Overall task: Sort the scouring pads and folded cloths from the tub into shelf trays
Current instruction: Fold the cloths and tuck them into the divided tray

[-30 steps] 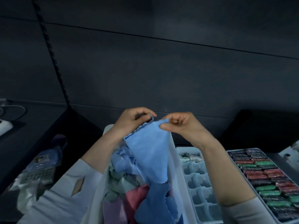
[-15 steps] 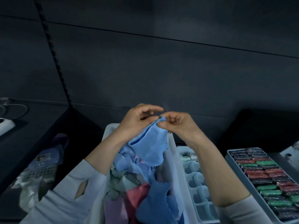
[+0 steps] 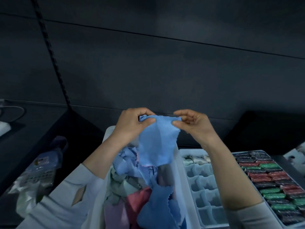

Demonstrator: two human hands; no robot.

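Note:
A light blue cloth [image 3: 156, 142] hangs folded above the white tub [image 3: 108, 134]. My left hand [image 3: 132, 124] pinches its top left corner and my right hand [image 3: 193, 124] pinches its top right corner, a short stretch of edge taut between them. The tub below holds several loose cloths [image 3: 132, 184] in blue, grey-green, pink and lilac. To the right stands a white divided tray [image 3: 203, 187] with a few folded cloths in its far cells. Further right, a tray [image 3: 270, 180] is packed with wrapped scouring pads in black, green and red.
A dark panel wall rises behind the trays. On the dark counter at the left lie plastic-wrapped packets [image 3: 36, 169], with a white cable [image 3: 14, 111] at the far left edge. A dark box [image 3: 267, 129] stands behind the pad tray.
My hands have moved apart from almost touching, spreading the cloth's top edge between them. The cloth now hangs shorter and doubled over.

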